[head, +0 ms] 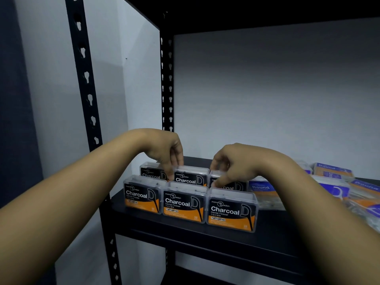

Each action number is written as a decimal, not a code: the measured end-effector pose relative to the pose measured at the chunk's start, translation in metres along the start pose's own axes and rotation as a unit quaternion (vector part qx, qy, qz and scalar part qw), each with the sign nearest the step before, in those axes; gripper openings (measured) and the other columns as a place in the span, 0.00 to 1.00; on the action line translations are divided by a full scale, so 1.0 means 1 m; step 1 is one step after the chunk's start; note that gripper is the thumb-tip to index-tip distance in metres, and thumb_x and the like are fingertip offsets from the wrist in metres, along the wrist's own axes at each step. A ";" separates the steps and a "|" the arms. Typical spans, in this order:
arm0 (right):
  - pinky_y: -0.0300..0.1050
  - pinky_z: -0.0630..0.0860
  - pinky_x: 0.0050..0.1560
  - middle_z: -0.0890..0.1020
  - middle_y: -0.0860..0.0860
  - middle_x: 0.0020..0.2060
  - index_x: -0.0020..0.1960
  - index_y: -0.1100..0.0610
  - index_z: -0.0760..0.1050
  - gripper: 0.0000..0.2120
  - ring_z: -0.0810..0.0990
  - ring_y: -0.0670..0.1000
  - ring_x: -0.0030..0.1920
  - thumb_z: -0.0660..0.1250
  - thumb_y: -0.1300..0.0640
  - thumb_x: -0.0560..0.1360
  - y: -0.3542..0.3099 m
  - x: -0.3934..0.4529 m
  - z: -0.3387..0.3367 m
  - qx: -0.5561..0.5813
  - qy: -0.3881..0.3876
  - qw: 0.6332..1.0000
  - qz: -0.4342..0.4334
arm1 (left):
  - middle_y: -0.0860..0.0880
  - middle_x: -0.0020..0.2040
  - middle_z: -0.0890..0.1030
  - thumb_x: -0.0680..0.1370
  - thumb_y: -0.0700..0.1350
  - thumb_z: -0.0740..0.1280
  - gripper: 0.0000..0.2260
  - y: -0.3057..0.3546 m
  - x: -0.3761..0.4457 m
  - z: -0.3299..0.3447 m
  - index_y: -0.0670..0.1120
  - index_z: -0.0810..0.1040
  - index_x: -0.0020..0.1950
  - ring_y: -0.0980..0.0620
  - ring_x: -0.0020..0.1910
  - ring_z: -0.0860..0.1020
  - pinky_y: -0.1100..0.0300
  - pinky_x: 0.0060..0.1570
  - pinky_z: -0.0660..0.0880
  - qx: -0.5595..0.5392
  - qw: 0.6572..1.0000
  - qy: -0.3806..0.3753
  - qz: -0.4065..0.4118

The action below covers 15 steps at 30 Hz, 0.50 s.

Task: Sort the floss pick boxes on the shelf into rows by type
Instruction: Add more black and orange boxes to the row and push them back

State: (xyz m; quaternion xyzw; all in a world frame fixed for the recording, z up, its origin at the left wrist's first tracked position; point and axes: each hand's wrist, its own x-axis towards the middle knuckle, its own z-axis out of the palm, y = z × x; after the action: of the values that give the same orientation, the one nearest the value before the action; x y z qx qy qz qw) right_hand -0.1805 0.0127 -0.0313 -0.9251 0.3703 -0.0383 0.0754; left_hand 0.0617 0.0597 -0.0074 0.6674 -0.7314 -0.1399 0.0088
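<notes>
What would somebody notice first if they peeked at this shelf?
Probably the black-and-orange Charcoal boxes, standing in two neat rows at the left of the dark shelf. Both hands reach over them, the left hand and right hand touching back-row boxes. Blue Round boxes lie jumbled on the right.

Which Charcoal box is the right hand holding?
The right hand grips the back-row right Charcoal box, next to the blue Round box. The left hand is on the back-row middle Charcoal box.

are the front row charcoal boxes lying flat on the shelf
No, the three front row Charcoal boxes stand upright on the shelf, labels facing forward.
</notes>
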 end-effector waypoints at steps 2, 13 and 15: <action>0.44 0.79 0.51 0.83 0.40 0.45 0.57 0.46 0.83 0.22 0.82 0.42 0.46 0.78 0.37 0.68 -0.002 0.001 0.002 0.020 0.013 1.000 -0.013 | 0.53 0.47 0.88 0.63 0.45 0.85 0.21 0.000 0.000 0.000 0.49 0.86 0.54 0.55 0.49 0.86 0.62 0.54 0.79 -0.007 1.000 0.002 0.004; 0.44 0.82 0.50 0.87 0.44 0.42 0.51 0.49 0.85 0.15 0.84 0.43 0.44 0.79 0.42 0.70 -0.005 0.002 0.007 0.057 0.010 0.998 -0.037 | 0.52 0.46 0.89 0.64 0.43 0.84 0.20 -0.001 -0.005 0.002 0.47 0.87 0.54 0.57 0.46 0.86 0.64 0.51 0.78 -0.033 0.999 -0.002 0.019; 0.46 0.83 0.52 0.87 0.44 0.42 0.50 0.49 0.85 0.14 0.85 0.44 0.45 0.79 0.42 0.70 -0.005 0.003 0.006 0.060 0.004 0.997 -0.039 | 0.52 0.46 0.89 0.65 0.42 0.84 0.20 -0.001 -0.006 0.002 0.46 0.87 0.55 0.56 0.46 0.87 0.62 0.52 0.79 -0.035 0.999 -0.008 0.025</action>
State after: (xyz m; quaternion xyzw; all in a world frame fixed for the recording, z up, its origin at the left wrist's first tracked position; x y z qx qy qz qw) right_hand -0.1744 0.0154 -0.0364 -0.9324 0.3317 -0.0672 0.1272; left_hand 0.0630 0.0661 -0.0086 0.6471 -0.7425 -0.1704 0.0303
